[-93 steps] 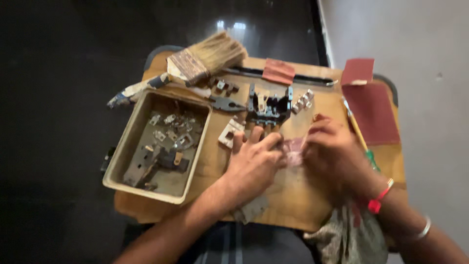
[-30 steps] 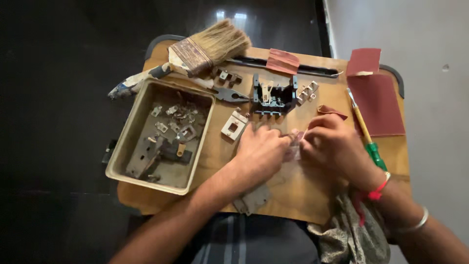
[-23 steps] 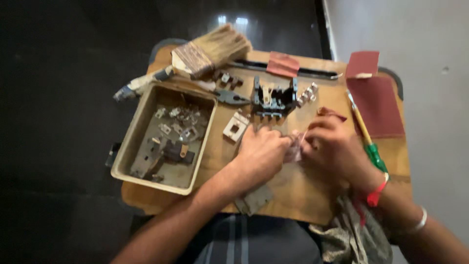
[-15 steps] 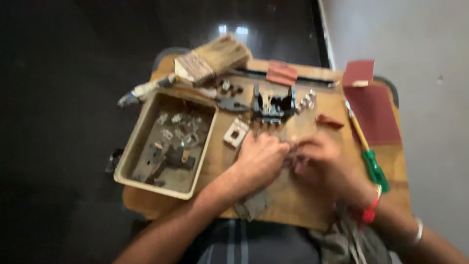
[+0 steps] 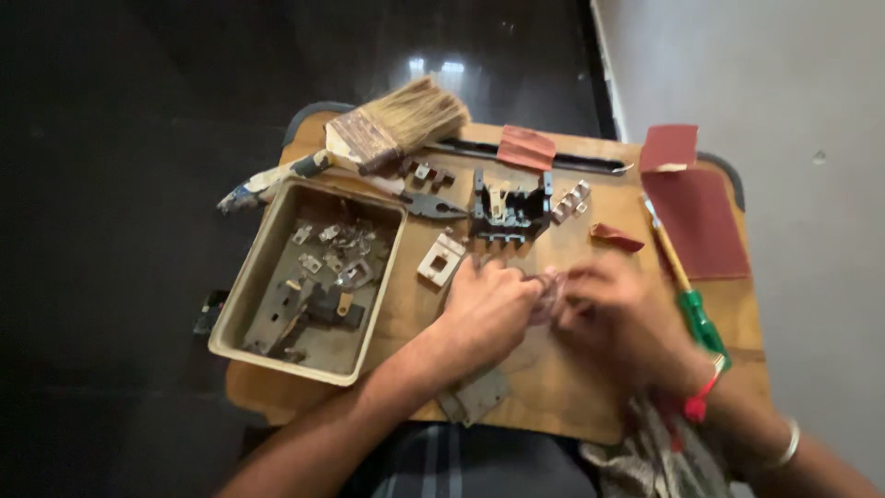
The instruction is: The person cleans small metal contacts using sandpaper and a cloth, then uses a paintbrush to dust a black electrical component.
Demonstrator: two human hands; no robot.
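closely pinched between both hands, near the middle of the wooden board (image 5: 406, 323): a small pinkish-brown piece (image 5: 546, 297), possibly a scrap of abrasive paper or a small part, too blurred to name. left hand (image 5: 489, 309) curled narrow, fingertips closed on the piece from its left. right hand (image 5: 619, 318) smeared by motion, fingers bunched against the same piece from the right; exact grip cannot be told.

best done, by the look of it, with the left hand as the steady anchor and only the right fingers working, short strokes, piece kept low over the board so nothing drops off the near edge.

just beyond the hands, toward the far edge: a black slotted electrical block (image 5: 510, 210), a small white square fitting (image 5: 441, 259) to its left, dark pliers (image 5: 431, 205) beside that. at the far left corner, a wide paintbrush (image 5: 392, 129) with worn bristles. along the left edge, a beige tray (image 5: 249, 304) of loose metal contacts and plates. toward the right edge, a dark red sanding sheet (image 5: 701, 221), smaller red scraps (image 5: 526, 147) at the far edge, and a green-handled screwdriver (image 5: 696, 314) lying lengthwise. on the right wrist, a red band (image 5: 698, 403) and a metal bangle (image 5: 784, 447). at the near edge, a grey metal plate (image 5: 475, 398), partly under the left forearm.
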